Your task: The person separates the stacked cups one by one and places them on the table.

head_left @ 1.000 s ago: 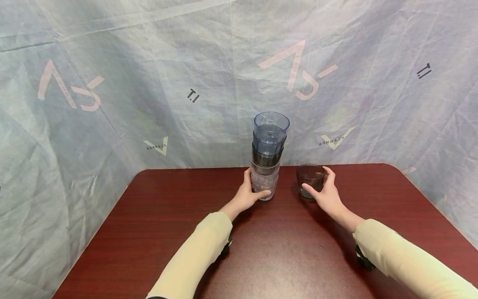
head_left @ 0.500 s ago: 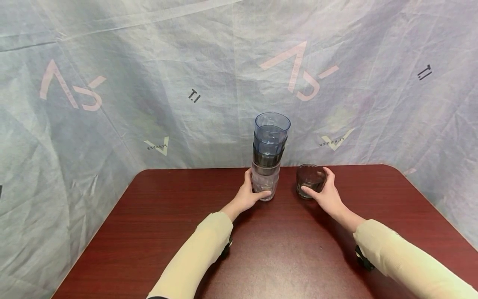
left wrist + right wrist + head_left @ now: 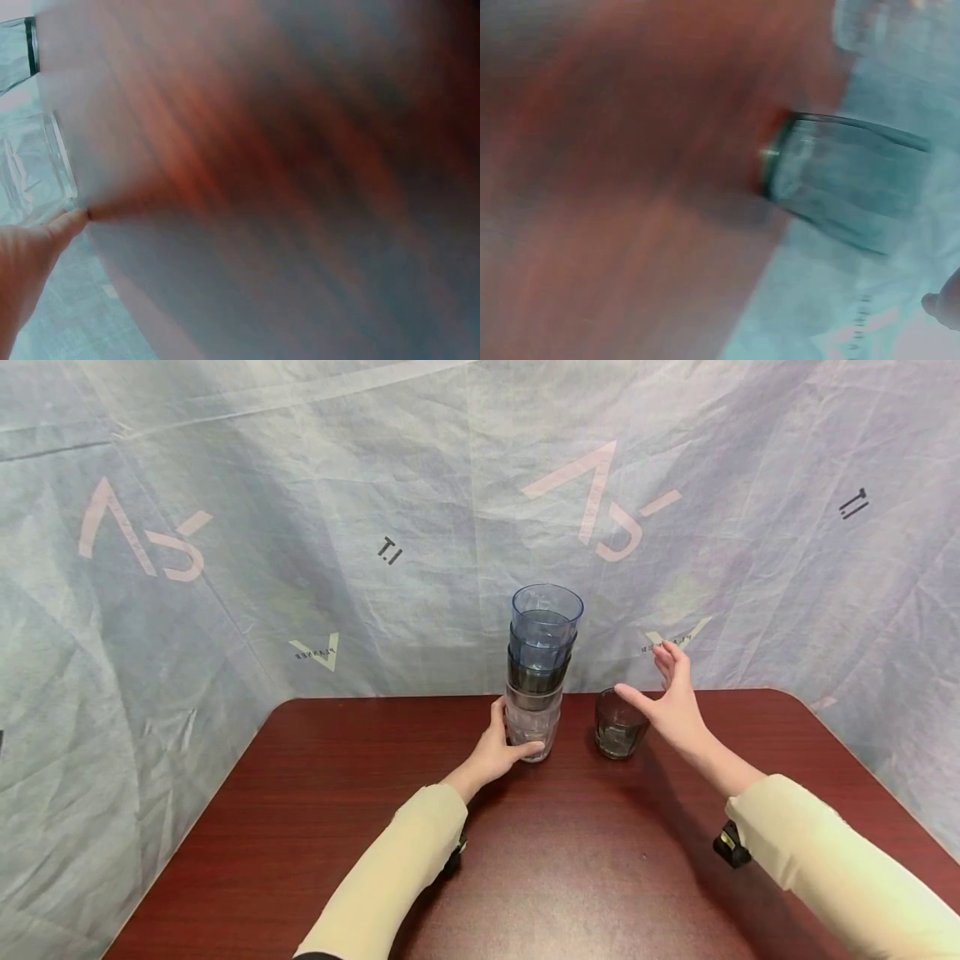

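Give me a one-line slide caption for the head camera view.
Left hand grips the base of a stack of cups while the open right hand hovers beside a lone dark cup.

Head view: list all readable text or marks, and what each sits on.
"PLANNER", mirrored, beside a pale V mark: backdrop sheet, left of the cup stack, at.
"PLANNER", mirrored, again: right of the stack, partly behind the right hand.
"I.T", rotated black letters: backdrop, twice.
Large pink logo strokes: no readable word.
Cups, table: no text. Wrist views: too blurred.
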{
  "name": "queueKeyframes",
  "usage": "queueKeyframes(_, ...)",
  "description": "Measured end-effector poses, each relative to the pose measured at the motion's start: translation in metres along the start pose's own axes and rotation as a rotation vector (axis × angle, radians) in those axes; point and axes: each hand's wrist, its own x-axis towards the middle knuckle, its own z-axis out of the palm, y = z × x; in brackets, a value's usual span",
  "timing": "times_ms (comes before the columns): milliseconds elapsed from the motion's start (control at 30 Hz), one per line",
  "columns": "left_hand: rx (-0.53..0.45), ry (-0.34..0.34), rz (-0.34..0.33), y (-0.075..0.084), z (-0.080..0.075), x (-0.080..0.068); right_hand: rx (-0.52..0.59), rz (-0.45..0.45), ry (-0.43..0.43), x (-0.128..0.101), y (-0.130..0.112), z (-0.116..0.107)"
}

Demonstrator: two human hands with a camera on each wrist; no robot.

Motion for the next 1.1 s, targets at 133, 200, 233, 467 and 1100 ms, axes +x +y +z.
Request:
queueKeyframes(133, -0.003, -0.001, -0.005, 0.001, 0.0, 0.0, 0.032, -0.019, -0.02, 0.011, -0.019, -0.001)
queueKeyframes(200, 0.0, -0.002, -0.006, 0.001, 0.0, 0.0, 0.048, -0.028, -0.043, 0.016, -0.028, -0.001)
queueKeyframes(233, 0.001, -0.001, -0.006, 0.001, 0.0, 0.0, 0.05, -0.033, -0.052, 0.018, -0.033, -0.001)
queueKeyframes(467, 0.001, -0.001, -0.016, 0.001, 0.0, 0.0, 0.074, -0.075, -0.12, 0.029, -0.057, 0.008)
queueKeyframes(1100, -0.001, 0.004, -0.015, 0.001, 0.0, 0.0, 0.132, -0.11, -0.196, 0.042, -0.077, 0.054)
